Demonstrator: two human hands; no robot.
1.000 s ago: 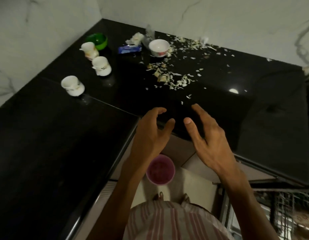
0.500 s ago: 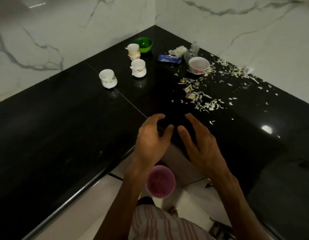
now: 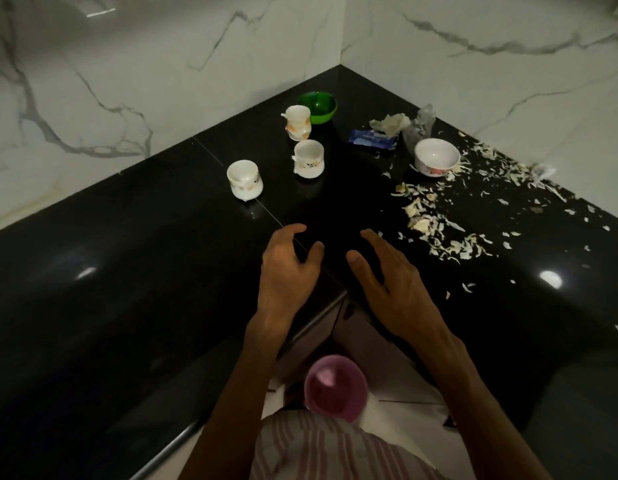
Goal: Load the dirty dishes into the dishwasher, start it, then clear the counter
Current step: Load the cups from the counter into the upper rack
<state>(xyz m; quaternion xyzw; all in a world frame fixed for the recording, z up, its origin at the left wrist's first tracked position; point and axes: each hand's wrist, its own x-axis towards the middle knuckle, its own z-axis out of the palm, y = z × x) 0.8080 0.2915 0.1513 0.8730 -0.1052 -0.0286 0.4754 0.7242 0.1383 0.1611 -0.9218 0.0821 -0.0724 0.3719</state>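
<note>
Cups, three (image 3: 245, 179), and two bowls (image 3: 437, 161) sit beyond left hand (image 3: 287, 271) and right hand (image 3: 394, 285), both spread, empty

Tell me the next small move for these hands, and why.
Probably reach the left hand forward to the nearest white cup: both it and the right hand hover empty, and the cups still stand on the counter.

Three white cups (image 3: 245, 179) (image 3: 309, 158) (image 3: 297, 122) are standing upright at eleven o'clock; a green bowl (image 3: 317, 107) is sitting behind them, a white bowl (image 3: 437, 156) at one o'clock among scraps (image 3: 439, 220).
</note>
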